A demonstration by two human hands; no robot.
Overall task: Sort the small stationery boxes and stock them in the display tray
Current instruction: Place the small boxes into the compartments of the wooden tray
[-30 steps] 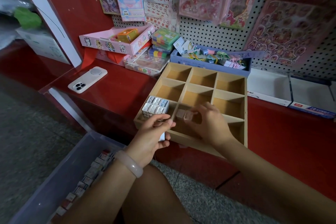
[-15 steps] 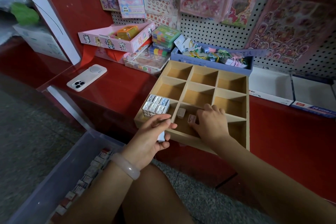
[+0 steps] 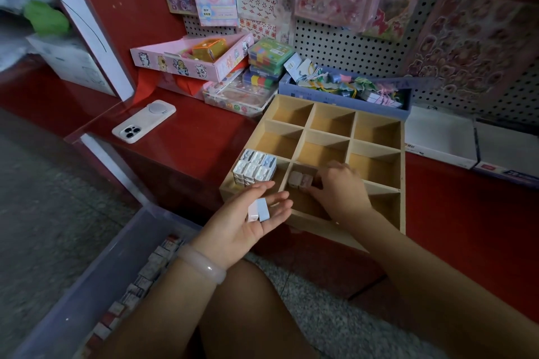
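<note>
At the lower left of the frame, nearest the camera, a translucent plastic storage bin [image 3: 87, 280] sits on the floor with a row of small red-and-white stationery boxes [image 3: 140, 280] running along its inner wall. Just above it, at lower centre, the left hand [image 3: 248, 221] lies palm up with its fingers relaxed, and two small boxes rest on it side by side: a pale pink box [image 3: 252, 212] and a pale blue box [image 3: 262, 209]. Their long axes point up the frame and slightly right, toward the tray.

To the right of that palm and a little higher in the frame, the right hand [image 3: 338, 189] reaches into the wooden display tray with a grid of square compartments [image 3: 402, 172]. Its fingers curl over the front middle compartment, and its fingertips touch a pinkish box [image 3: 306, 181] standing beside a beige box [image 3: 295, 179]; whether it actually pinches that box is hard to tell.

In the front left compartment stands a block of white and pale blue boxes [image 3: 255, 167], packed upright. The compartments in the two back rows look empty.

The next move likely turns on the gap between the open palm and the tray's front row. The right hand is already inside the tray and lies nearer the two boxes in the palm than any other stock, so a short reach back toward the lower left would pick one up. The blue box probably belongs in the front left compartment, directly above the palm in the frame.
</note>
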